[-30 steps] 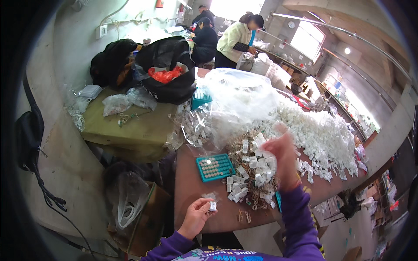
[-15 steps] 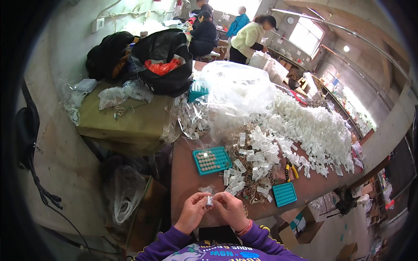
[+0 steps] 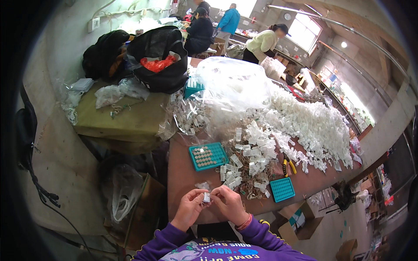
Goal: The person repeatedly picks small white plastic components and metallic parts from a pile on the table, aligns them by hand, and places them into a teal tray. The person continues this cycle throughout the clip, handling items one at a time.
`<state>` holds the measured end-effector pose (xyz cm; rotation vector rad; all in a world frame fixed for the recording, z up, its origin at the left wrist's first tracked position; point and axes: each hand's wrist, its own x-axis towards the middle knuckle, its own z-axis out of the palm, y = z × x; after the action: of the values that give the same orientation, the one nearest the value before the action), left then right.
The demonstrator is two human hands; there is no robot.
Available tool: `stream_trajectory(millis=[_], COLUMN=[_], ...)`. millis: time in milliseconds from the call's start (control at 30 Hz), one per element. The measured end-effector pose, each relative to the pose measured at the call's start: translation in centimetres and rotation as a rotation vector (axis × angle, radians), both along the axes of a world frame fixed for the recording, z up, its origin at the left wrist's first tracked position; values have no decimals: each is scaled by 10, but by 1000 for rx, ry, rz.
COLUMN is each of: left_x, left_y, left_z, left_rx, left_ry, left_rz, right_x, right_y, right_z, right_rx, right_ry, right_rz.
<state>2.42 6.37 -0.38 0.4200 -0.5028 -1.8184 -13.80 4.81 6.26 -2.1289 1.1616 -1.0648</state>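
A small white plastic piece (image 3: 206,197) sits between my two hands, just above the near edge of the brown table (image 3: 185,178). The fingers of my left hand (image 3: 188,209) are closed around it from the left. My right hand (image 3: 230,205) pinches at its right side, fingertips together; anything finer held there is too small to make out. Right behind my left fingers lies a scrap of clear plastic (image 3: 203,185). Farther off stands a teal tray (image 3: 221,151), its left part filled with round, pale button-like discs. Loose clear plastic cases (image 3: 234,174) lie just beyond my right hand.
A second teal tray (image 3: 282,189) and yellow-black pliers (image 3: 285,165) lie to the right. A large heap of white plastic pieces (image 3: 313,130) and a clear bag (image 3: 233,80) cover the far table. A black bag (image 3: 159,48) stands left. Several people work at the back.
My hands have turned the white piece so a broader face shows. The person in the light jacket has shifted right; the one in blue stands more upright. The whole view has shifted slightly.
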Motion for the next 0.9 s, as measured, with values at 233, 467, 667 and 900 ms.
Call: stream_trajectory(millis=[233,467,667,900], left_x=[-2,-1,-1,-2], left_y=[0,1,-1,-2], left_z=[1,2,-2,-3], left_rx=[9,19,-15,-40], left_ry=[45,21,34,36], left_rz=[11,-6,10,-3], right_x=[0,5,14,4], right_y=[0,-3,3,3], right_z=[9,12,-1,-2], right_rx=[-51,-92,-147,-114], right_ry=[85,69,7,-29], right_rz=[30,59,-36,-19])
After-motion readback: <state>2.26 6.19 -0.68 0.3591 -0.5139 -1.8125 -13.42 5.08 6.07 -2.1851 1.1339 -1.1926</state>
